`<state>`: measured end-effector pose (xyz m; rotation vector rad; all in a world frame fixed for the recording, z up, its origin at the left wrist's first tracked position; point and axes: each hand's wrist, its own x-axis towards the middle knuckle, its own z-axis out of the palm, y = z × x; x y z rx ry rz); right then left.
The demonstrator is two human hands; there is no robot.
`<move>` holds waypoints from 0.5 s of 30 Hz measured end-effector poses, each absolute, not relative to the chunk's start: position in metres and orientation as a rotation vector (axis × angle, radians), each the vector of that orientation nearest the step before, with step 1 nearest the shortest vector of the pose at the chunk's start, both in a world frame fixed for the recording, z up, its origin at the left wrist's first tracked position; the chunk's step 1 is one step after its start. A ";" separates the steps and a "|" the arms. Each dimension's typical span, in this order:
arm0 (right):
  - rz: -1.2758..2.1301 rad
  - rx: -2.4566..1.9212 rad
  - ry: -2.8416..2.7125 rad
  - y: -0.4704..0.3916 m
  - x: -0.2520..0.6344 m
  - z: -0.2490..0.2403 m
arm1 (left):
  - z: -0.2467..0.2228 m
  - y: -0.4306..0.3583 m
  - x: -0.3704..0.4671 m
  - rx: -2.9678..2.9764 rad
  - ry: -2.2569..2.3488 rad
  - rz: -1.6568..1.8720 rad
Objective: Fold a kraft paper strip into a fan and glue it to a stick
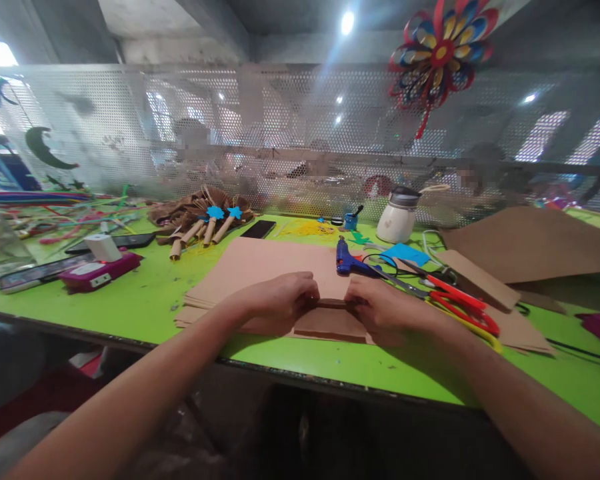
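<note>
A piece of brown paper [330,325], folded into a narrow layered strip, lies at the near edge of a stack of brown paper sheets [275,257]. My left hand [291,300] is closed at the strip's left end, fingertips curled onto its far edge. At the other end my right hand [377,303] pinches the same edge between thumb and fingers. Just beyond my right hand, a blue glue gun [347,260] rests on the sheets. Scissors with red handles [460,300] lie beside my right forearm, partly over a yellow-handled pair [473,327].
Brown paper brooms with blue stars [205,223] lie at the back left, near a black phone [259,229]. A purple box [100,268] sits on the left. Behind the glue gun stands a white jug [397,217]. Large brown paper [540,247] covers the right side; perforated metal screening [280,133] rises behind.
</note>
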<state>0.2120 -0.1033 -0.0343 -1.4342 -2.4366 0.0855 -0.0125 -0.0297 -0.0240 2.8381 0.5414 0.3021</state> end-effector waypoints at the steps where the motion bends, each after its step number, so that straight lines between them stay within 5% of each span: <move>1: 0.074 -1.437 -2.438 -0.104 0.212 -0.035 | -0.023 -0.031 -0.013 2.855 0.534 0.314; 15: -0.036 -1.453 -2.431 -0.110 0.196 -0.031 | -0.026 -0.027 -0.014 2.942 0.530 0.302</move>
